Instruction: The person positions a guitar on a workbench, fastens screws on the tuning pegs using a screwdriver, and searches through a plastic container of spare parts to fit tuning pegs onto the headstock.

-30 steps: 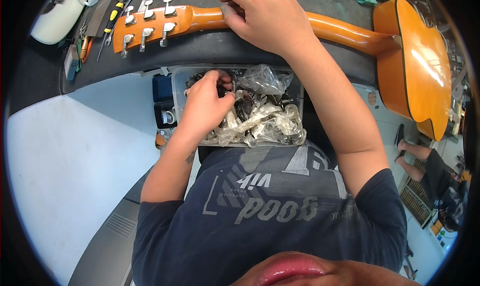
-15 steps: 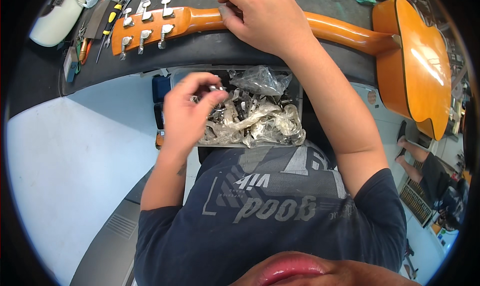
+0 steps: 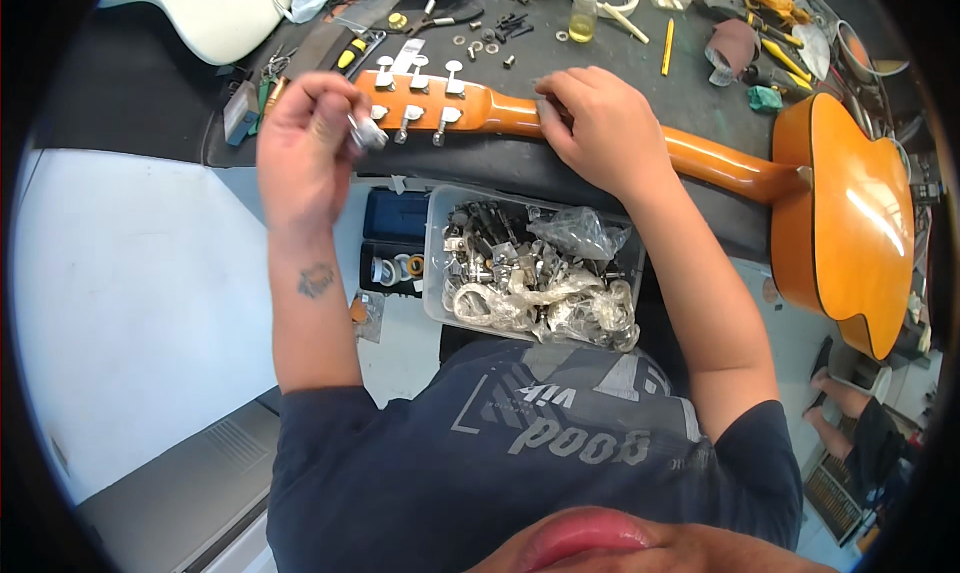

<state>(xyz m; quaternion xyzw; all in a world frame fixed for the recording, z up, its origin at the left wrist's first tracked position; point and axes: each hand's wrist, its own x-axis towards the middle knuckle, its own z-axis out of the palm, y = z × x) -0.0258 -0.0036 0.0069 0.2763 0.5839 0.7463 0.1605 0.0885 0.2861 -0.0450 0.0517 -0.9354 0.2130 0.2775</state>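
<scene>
My left hand [image 3: 312, 143] is raised beside the guitar's headstock [image 3: 428, 101], its fingers closed on a small silver metal part [image 3: 368, 133] that looks like a tuning machine. Several chrome tuners stick out from both edges of that headstock. The acoustic guitar [image 3: 850, 213] lies back up across the dark bench, its glossy orange body at the right. Around its neck [image 3: 512, 113] curls my right hand [image 3: 605, 128], near the headstock end. Below, at my lap, a clear plastic box [image 3: 432, 273] holds a heap of metal parts and crumpled plastic bags.
A blue case [image 3: 395, 213] with rolls of tape sits left of the box. Loose screws [image 3: 515, 28], a yellow pencil [image 3: 668, 48], a small bottle [image 3: 583, 18] and tools lie on the bench beyond the neck. A white guitar body [image 3: 215, 18] is at upper left.
My left hand has come up out of the parts box with the small metal part and is now by the headstock. My right hand stays on the neck. The view has shifted, showing more bench.
</scene>
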